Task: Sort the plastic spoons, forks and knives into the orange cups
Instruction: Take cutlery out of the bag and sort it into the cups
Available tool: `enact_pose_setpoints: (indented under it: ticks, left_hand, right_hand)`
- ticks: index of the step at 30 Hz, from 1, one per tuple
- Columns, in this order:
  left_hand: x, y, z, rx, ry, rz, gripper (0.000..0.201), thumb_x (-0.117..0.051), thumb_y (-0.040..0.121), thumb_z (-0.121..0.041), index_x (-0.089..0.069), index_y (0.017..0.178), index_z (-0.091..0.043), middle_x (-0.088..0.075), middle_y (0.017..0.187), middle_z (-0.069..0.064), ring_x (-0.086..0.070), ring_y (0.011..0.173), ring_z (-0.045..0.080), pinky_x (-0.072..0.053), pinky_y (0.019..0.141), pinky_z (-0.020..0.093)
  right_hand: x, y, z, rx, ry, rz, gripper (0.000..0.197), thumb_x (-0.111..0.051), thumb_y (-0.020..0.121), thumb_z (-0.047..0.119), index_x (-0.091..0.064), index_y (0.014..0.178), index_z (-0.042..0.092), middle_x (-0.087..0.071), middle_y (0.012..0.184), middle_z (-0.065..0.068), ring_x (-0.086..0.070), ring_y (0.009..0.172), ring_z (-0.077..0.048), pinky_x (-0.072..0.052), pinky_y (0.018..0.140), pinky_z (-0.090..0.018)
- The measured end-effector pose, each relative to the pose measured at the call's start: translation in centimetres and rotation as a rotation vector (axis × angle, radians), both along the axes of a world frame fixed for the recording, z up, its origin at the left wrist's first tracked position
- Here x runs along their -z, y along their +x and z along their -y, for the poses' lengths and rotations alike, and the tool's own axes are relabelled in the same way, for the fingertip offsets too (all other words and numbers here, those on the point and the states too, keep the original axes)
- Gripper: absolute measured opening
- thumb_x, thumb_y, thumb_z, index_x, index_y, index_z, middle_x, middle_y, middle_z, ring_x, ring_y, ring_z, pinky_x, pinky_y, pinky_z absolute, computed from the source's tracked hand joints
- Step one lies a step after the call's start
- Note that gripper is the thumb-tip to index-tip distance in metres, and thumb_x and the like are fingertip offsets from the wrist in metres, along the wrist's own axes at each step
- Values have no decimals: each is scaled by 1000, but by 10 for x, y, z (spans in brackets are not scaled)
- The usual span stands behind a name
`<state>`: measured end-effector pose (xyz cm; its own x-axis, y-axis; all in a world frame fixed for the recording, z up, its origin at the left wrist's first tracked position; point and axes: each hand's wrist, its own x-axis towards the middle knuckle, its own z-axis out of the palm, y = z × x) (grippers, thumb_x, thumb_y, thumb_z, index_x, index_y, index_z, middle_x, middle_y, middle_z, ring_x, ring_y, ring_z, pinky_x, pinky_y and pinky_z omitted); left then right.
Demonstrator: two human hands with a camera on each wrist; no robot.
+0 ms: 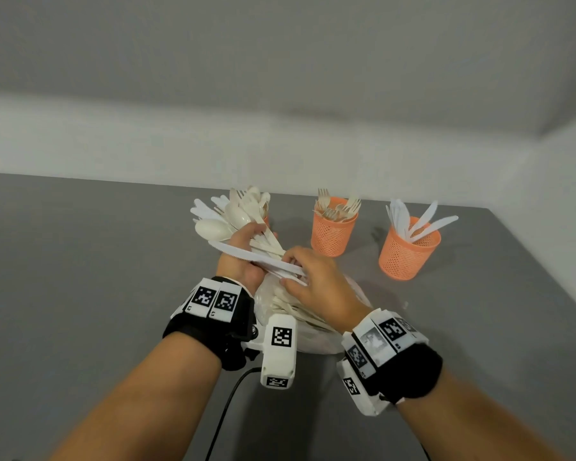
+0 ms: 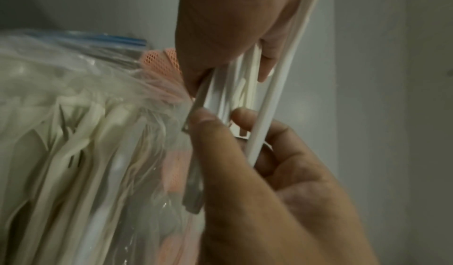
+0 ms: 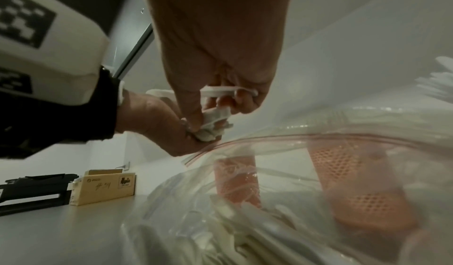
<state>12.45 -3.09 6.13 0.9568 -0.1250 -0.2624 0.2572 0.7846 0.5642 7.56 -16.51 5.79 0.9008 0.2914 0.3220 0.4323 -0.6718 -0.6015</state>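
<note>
My left hand (image 1: 246, 242) grips a fanned bundle of plastic cutlery (image 1: 233, 211) by the handles, spoons and knives pointing up and away. A white knife (image 1: 246, 255) lies across that hand, and my right hand (image 1: 288, 271) pinches its handle end. The left wrist view shows the handle ends (image 2: 235, 89) with my right fingers (image 2: 208, 126) on them. An orange cup with forks (image 1: 333, 234) and an orange cup with knives (image 1: 408, 254) stand to the right. A third orange cup (image 1: 266, 221) is mostly hidden behind the bundle.
A clear zip bag (image 1: 316, 341) with more cutlery lies on the grey table (image 1: 80, 294) under my hands. A small cardboard box (image 3: 108, 186) and a black object (image 3: 32, 191) sit at the table's left. A white wall rises behind the cups.
</note>
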Motion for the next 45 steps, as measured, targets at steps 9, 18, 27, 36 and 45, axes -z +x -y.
enact_pose_setpoints:
  ticks: [9, 18, 27, 36, 45]
  left_hand:
    - [-1, 6, -16, -76, 58, -14, 18, -52, 81, -10, -58, 97, -16, -66, 91, 3, -64, 84, 23, -53, 84, 39]
    - [-2, 14, -1, -47, 35, 14, 42, -50, 81, -7, -59, 121, -15, -61, 118, 2, -60, 102, 22, -45, 93, 39]
    - [-20, 54, -25, -147, 17, -73, 30, -58, 78, -1, -55, 107, -3, -63, 119, 20, -64, 105, 37, -49, 90, 57]
    - [-22, 50, 26, 55, 223, -44, 12, -67, 77, -6, -60, 87, -7, -61, 75, 6, -64, 67, 18, -56, 77, 43]
    - [-17, 36, 63, 189, 275, 158, 16, -56, 84, 2, -59, 98, -3, -65, 79, 6, -65, 74, 16, -54, 72, 27]
  right_hand:
    - [-8, 11, 30, -112, 71, -397, 17, -66, 82, 8, -56, 94, 14, -59, 87, -4, -55, 80, -16, -44, 77, -31]
    - [-1, 16, 21, -140, -19, -452, 13, -52, 93, 28, -55, 85, 18, -54, 68, 10, -52, 68, -12, -43, 73, -36]
    - [-29, 6, 78, -134, 156, -747, 17, -39, 98, 8, -54, 97, 15, -53, 72, 0, -48, 58, -9, -43, 62, -19]
    - [-45, 46, 134, 486, 563, -114, 15, -32, 99, 10, -44, 108, 15, -50, 73, 1, -51, 71, -13, -43, 81, -29]
    - [-19, 94, 190, 667, 652, -45, 16, -46, 93, 11, -50, 108, 11, -52, 108, 6, -51, 105, -18, -40, 104, -43]
